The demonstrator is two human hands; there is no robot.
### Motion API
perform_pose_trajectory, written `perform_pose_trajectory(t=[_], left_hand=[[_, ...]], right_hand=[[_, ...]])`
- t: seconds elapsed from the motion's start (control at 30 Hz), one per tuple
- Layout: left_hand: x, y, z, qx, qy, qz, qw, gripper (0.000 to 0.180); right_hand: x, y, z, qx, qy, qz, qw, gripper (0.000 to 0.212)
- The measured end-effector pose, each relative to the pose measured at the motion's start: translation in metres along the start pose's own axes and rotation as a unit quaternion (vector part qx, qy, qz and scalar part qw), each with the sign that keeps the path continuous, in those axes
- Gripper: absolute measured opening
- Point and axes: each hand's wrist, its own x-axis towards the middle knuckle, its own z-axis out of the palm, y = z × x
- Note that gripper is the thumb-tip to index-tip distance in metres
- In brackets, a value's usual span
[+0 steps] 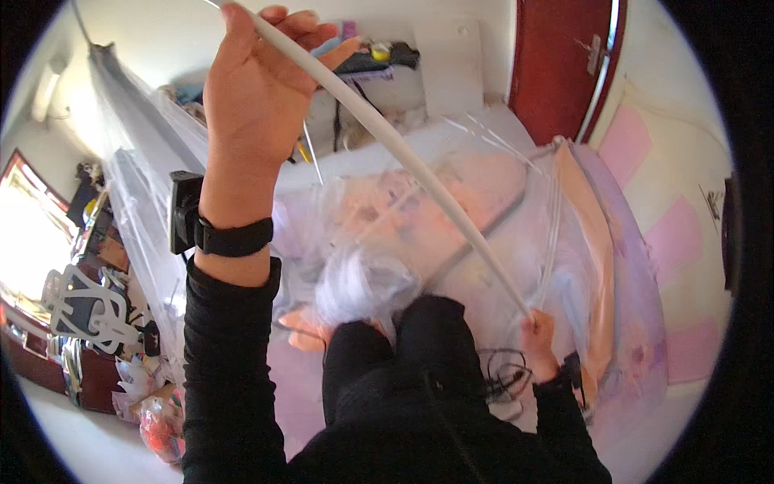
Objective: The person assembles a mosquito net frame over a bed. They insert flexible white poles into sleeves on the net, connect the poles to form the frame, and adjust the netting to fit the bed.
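Note:
A long white pole (403, 153) slants across the view, from the upper left down to the right. My raised left hand (258, 101) holds its upper part loosely, with the pole across the palm and the fingers partly spread behind it. Lower right, my right hand (538, 343) is closed round the pole's other end. Beneath the pole, sheer white netting (367, 282) lies bunched on a bed with a pink and lilac cover (637, 323), in front of my knees. More netting (141, 185) hangs at the left.
Thin white rods (492, 137) lie at the bed's far right. A black cable (508, 375) is coiled beside my right thigh. A red door (560, 64) stands at the back right. At the left are a white-framed chair (89, 310) and plastic bags (161, 427); a cluttered shelf (379, 60) is behind.

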Motion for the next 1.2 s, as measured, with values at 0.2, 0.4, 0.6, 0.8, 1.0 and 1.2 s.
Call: perform_pose_trajectory(t=[0.2,0.4,0.6,0.8,1.0,1.2], left_hand=[[0.038,0.079,-0.064,-0.136,-0.085,-0.015,0.987,0.046],[-0.038,-0.036,-0.051,0.137,0.019,-0.103,0.985,0.037],[-0.045,-0.024,-0.080,-0.072,-0.065,-0.122,0.988,0.032],[-0.013,0.050,-0.154,-0.118,0.135,-0.001,0.984,0.045],[-0.062,-0.020,-0.145,-0.115,0.255,-0.044,0.959,0.047],[-0.088,-0.022,-0.148,-0.134,0.232,-0.016,0.963,0.043]], right_hand=[[-0.039,0.077,-0.028,-0.222,0.013,0.025,0.975,0.031],[0.009,0.063,0.003,-0.247,0.055,-0.122,0.960,0.017],[0.013,0.049,0.000,-0.206,0.006,-0.030,0.978,0.015],[-0.027,0.103,-0.089,-0.333,0.017,0.046,0.941,0.026],[-0.011,0.121,-0.103,-0.352,0.040,0.028,0.935,0.035],[-0.007,0.077,-0.081,-0.375,0.018,-0.018,0.927,0.036]])
